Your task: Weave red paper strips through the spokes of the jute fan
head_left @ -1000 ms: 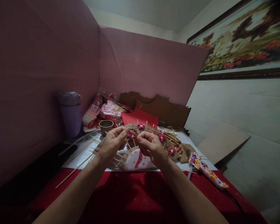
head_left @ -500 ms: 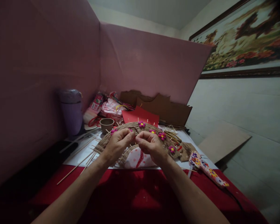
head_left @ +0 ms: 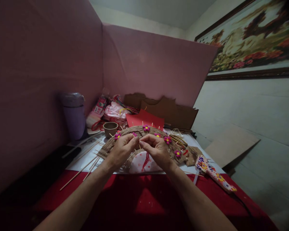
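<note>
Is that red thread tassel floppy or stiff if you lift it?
The red thread tassel would probably flop and swing, since its strands hang loosely below the right hand. It's likely light too: the strands look thin.

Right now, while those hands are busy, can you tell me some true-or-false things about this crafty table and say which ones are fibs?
1. Red threads hang below the right hand's fingertips. True.
2. The purple tumbler is right of the bowl. False: in this view, the purple tumbler stands left of the bowl.
3. Pink flowers with yellow centres sit on the woven piece. True.
4. The hands are far apart. False: the left hand is close to the right.
</note>
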`<state>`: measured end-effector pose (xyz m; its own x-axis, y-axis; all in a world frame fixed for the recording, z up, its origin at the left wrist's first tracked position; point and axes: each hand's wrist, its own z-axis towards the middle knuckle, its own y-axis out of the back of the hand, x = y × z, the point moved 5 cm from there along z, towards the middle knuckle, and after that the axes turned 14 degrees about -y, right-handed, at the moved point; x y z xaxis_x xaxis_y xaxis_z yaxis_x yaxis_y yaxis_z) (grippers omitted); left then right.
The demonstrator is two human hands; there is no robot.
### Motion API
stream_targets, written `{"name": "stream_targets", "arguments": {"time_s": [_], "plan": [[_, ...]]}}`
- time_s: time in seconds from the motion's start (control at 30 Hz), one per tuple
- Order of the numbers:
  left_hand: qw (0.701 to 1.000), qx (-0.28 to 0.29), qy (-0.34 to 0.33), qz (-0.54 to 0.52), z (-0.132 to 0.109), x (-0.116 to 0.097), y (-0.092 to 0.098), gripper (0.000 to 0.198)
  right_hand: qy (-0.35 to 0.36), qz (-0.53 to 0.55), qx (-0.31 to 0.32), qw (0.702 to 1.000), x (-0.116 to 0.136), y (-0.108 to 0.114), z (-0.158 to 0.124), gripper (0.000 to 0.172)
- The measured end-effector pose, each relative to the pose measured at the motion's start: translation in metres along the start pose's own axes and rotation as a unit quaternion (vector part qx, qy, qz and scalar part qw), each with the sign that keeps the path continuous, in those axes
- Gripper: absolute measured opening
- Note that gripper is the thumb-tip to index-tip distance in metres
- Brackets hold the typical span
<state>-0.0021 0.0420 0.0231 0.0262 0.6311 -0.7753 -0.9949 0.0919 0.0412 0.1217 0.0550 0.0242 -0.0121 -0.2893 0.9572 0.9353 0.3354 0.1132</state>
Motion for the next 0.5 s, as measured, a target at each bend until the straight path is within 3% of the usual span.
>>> {"name": "stream_targets", "arguments": {"time_s": [0.5], "plan": [[1.0, 0.005, 0.028, 0.006, -0.0007, -0.0004, 0.0003, 0.024, 0.039, -0.076, -0.035, 0.996, -0.0002, 0.0024, -0.0029, 0.012]]}}
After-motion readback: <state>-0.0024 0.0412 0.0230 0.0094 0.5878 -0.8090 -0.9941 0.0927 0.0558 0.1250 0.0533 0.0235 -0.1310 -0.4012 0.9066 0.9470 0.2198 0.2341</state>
